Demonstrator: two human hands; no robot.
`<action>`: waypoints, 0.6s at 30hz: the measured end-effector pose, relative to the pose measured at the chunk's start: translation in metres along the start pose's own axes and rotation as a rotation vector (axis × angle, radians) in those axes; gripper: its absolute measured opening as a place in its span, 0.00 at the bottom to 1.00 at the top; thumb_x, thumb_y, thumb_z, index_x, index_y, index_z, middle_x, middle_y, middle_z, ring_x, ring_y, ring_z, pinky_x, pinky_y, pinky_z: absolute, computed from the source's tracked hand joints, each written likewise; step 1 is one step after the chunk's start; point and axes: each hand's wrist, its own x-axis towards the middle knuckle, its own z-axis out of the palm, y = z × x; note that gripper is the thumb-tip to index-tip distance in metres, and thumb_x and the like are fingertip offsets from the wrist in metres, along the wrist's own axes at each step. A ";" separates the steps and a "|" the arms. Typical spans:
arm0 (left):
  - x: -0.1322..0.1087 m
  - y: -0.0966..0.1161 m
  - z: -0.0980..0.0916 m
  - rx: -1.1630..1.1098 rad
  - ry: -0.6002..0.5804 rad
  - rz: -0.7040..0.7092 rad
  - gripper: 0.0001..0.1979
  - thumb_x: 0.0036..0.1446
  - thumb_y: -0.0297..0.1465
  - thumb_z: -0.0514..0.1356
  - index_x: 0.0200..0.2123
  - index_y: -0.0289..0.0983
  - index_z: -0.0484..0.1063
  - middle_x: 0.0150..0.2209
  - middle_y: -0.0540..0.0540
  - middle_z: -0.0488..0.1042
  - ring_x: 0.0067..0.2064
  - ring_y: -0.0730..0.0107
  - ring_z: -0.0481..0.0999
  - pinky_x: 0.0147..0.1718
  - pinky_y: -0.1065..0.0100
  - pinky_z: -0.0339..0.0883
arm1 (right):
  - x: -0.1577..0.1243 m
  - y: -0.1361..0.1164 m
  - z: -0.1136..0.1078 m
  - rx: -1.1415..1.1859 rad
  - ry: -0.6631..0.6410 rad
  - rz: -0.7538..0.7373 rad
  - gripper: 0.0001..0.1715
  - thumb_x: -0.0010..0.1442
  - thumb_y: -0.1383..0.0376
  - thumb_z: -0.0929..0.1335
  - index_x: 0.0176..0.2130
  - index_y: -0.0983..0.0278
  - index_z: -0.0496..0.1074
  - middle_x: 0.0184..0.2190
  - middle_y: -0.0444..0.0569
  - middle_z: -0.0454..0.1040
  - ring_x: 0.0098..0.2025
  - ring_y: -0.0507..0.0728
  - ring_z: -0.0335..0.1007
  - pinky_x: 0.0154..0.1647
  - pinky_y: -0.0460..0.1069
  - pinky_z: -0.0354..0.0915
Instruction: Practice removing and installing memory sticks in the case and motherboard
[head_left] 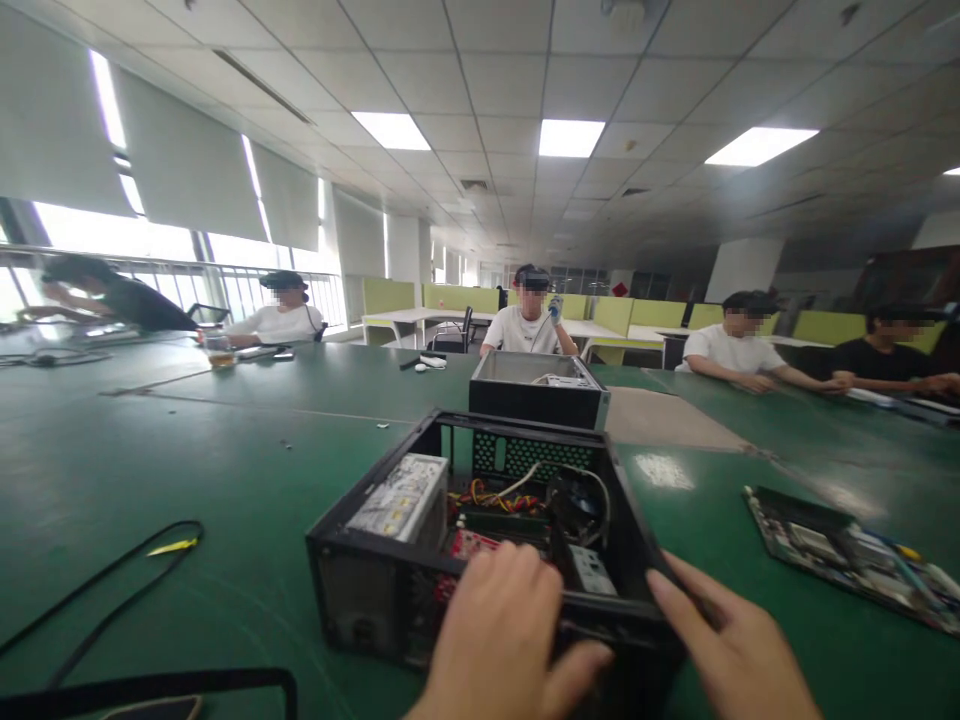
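An open black computer case [637, 610] lies on its side on the green table right in front of me. Inside it are a silver power supply [401, 500], red, yellow and black wires [487, 495], a round black fan [577, 505] and a partly covered red circuit board [471, 543]. My left hand [499, 630] is closed over the near edge of the case; its fingertips, curled inward, are hidden. At the near right corner my right hand [739, 640] holds the case, the thumb on the rim and the fingers along the outer side.
Behind my case stands a second computer case [536, 400], with a seated person [529, 325] beyond it. An opened flat device [847, 555] lies at right. A black cable [112, 570] with a yellow tag is at left, near a black frame [187, 685]. Other people sit around the table.
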 end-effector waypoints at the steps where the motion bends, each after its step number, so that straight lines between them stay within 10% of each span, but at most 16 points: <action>1: -0.002 -0.029 -0.008 0.038 -0.072 -0.095 0.18 0.60 0.46 0.50 0.31 0.38 0.69 0.32 0.45 0.71 0.36 0.60 0.69 0.37 0.60 0.61 | 0.014 -0.031 0.019 0.022 -0.056 -0.043 0.31 0.63 0.50 0.53 0.54 0.59 0.70 0.40 0.51 0.79 0.45 0.64 0.74 0.41 0.52 0.71; 5: -0.002 -0.135 -0.022 0.426 -0.098 -0.482 0.24 0.62 0.46 0.44 0.32 0.35 0.70 0.34 0.39 0.71 0.41 0.54 0.68 0.44 0.55 0.59 | 0.078 -0.154 0.090 -0.136 -0.270 -0.128 0.31 0.67 0.57 0.49 0.55 0.66 0.67 0.46 0.59 0.75 0.47 0.63 0.72 0.42 0.52 0.67; 9: 0.007 -0.165 -0.015 0.466 0.217 -0.720 0.25 0.60 0.41 0.46 0.50 0.28 0.65 0.55 0.29 0.63 0.57 0.45 0.60 0.51 0.52 0.55 | 0.115 -0.211 0.124 -0.082 -0.443 -0.260 0.25 0.67 0.56 0.53 0.49 0.61 0.72 0.45 0.49 0.77 0.42 0.56 0.75 0.34 0.44 0.66; 13: 0.010 -0.124 0.020 -0.147 0.119 -0.686 0.21 0.57 0.45 0.47 0.37 0.36 0.70 0.38 0.43 0.74 0.42 0.59 0.71 0.42 0.63 0.62 | 0.101 -0.160 0.122 -0.153 -0.539 -0.298 0.18 0.60 0.51 0.62 0.38 0.57 0.77 0.37 0.44 0.79 0.38 0.55 0.76 0.32 0.43 0.65; 18: -0.009 -0.080 0.086 -0.754 -0.341 -0.778 0.27 0.48 0.56 0.50 0.18 0.37 0.63 0.15 0.55 0.56 0.20 0.73 0.57 0.22 0.71 0.50 | 0.091 0.004 0.044 -0.446 -0.354 -0.029 0.19 0.61 0.56 0.60 0.38 0.61 0.77 0.39 0.55 0.78 0.42 0.62 0.75 0.38 0.52 0.66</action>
